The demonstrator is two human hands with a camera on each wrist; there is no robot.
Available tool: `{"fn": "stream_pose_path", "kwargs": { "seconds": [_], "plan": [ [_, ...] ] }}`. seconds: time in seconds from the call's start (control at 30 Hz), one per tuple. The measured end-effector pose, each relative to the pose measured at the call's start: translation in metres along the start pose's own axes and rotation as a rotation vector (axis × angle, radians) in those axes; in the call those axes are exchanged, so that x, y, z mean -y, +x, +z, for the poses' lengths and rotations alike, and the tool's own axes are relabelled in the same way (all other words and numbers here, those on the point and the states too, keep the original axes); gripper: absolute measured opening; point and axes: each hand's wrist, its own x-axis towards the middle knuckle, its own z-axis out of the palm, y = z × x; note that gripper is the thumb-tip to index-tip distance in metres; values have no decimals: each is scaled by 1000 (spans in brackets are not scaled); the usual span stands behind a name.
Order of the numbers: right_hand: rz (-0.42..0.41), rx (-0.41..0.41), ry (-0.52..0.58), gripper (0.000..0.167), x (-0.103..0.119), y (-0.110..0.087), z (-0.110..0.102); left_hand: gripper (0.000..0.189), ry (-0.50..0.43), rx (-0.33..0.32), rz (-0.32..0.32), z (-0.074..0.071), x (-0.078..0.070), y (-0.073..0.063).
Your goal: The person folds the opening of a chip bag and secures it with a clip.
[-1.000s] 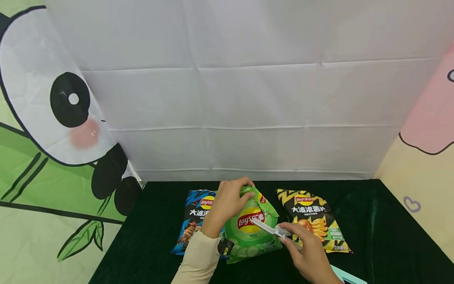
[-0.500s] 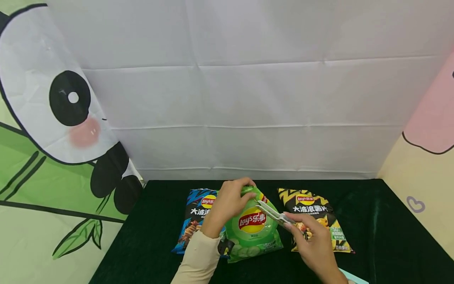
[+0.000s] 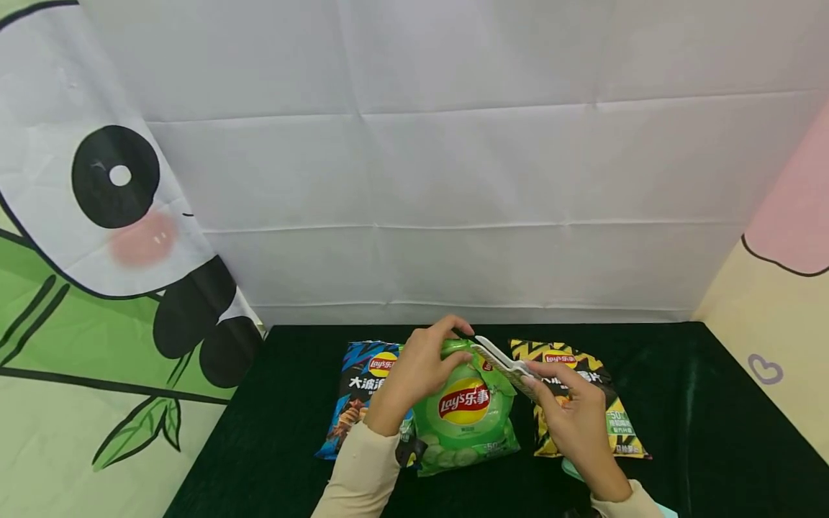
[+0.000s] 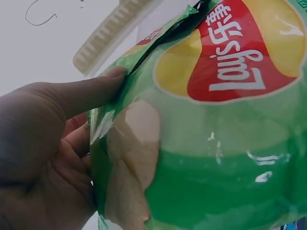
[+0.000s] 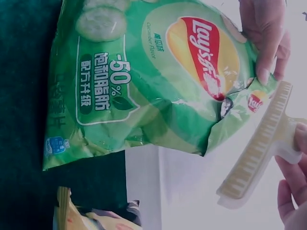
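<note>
My left hand grips the top of a green Lay's potato chip bag, thumb on the front. The bag's top edge is folded over toward the front, as the folded flap in the right wrist view shows. In my right hand I pinch a pale bag clip with long toothed bars, held beside the fold. Its bars stand apart in the head view and point at the bag's top right; whether they touch the flap I cannot tell.
A blue and black Lay's bag lies left, partly behind the green bag and left arm. A yellow and black Lay's bag lies behind my right hand. A pale teal object shows beneath the right wrist. Dark green cloth covers the table.
My right hand has moved up and forward with the clip, from in front of the bag's logo to its folded top. The left hand keeps its grip on the bag.
</note>
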Motion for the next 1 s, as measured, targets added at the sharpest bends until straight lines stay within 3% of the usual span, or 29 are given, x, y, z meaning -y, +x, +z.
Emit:
{"fn": "stream_pose_path", "kwargs": {
  "seconds": [0.47,1.0],
  "plan": [
    [37,121,69,19,-11,15,8,45,-76,-6,3,-3,3,-2],
    [-37,203,249,19,-30,24,13,65,-132,-66,65,-2,6,2]
  ]
}}
